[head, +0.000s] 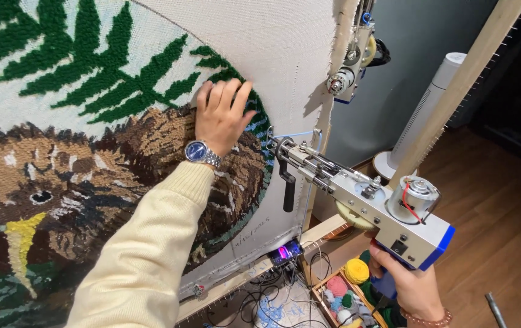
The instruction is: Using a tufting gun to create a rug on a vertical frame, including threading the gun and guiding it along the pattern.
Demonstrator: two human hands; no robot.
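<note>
left hand (221, 115): fingers spread, flat on tufted rug (90, 176) | right hand (409, 282): fingers clamped on tufting gun (363, 200) grip, needle at rug's right edge

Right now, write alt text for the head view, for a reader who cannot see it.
A person's left hand presses flat on a tufted rug of a brown animal under green fern leaves, stretched on a wooden frame, while the right hand holds a tufting gun against the cloth's edge. A box of yarn balls sits below.
</note>
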